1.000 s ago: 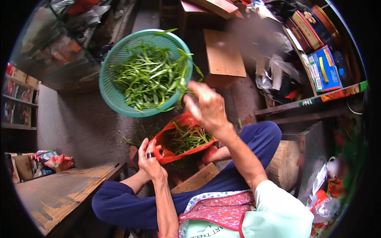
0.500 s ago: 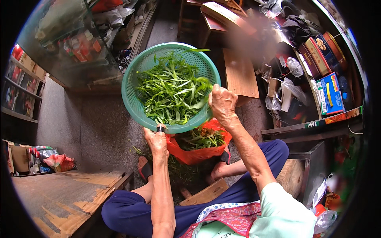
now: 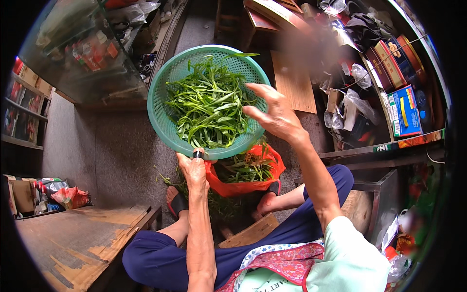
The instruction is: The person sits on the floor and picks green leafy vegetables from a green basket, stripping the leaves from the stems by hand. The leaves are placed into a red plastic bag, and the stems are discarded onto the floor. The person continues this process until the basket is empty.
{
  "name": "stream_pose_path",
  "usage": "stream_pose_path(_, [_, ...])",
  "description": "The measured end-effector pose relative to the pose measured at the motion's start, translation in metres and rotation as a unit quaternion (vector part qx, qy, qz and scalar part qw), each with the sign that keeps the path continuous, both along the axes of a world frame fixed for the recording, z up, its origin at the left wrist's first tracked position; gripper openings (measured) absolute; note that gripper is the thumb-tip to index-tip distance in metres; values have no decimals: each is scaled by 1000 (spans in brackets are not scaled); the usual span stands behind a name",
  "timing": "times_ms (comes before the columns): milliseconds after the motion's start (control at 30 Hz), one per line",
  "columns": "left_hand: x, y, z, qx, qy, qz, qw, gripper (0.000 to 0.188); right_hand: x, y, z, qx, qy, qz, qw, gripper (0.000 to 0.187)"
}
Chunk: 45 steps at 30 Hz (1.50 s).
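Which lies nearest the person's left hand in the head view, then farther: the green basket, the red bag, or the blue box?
From the left hand:
1. Green basket, held at its near rim.
2. Red bag, just right, below the basket.
3. Blue box, far right on the shelf.

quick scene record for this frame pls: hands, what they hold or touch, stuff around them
left hand: grips the near rim of the green basket, with a small dark object between the fingers
right hand: open, fingers spread, over the basket's right side; contact unclear
basket contents: long-leaved greens
below basket: red plastic bag holding more greens, between the person's feet
posture: seated, blue trousers
lower left: worn wooden table
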<state>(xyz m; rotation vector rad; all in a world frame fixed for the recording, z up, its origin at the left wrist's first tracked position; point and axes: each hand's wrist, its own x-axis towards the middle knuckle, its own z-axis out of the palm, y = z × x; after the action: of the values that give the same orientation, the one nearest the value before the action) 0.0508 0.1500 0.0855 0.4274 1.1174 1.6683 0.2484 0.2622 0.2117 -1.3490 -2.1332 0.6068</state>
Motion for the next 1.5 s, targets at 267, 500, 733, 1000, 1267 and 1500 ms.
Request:
stream_pose_path(267, [6, 3, -1, -80, 7, 34, 996, 33, 7, -89, -73, -138, 178, -132, 965, 125])
stream_pose_path(500, [-9, -16, -27, 30, 32, -1, 999, 55, -25, -114, -106, -124, 249, -220, 935, 103])
stream_pose_path(733, [-7, -14, -42, 12, -1, -22, 1000, 44, -25, -46, -31, 65, 102, -95, 988, 29])
stream_pose_path(1000, [-8, -21, -67, 31, -2, -16, 999, 41, -40, 127, -107, -111, -152, -7, 982, 124])
stream_pose_path(1267, [-5, -7, -4, -103, 74, -36, 991, 27, -102, 68, -137, -114, -175, 132, 969, 123])
stream_pose_path(1500, [-9, -16, 3, -62, -26, 5, 998, 59, -125, 20, -119, -113, -210, 116, 964, 108])
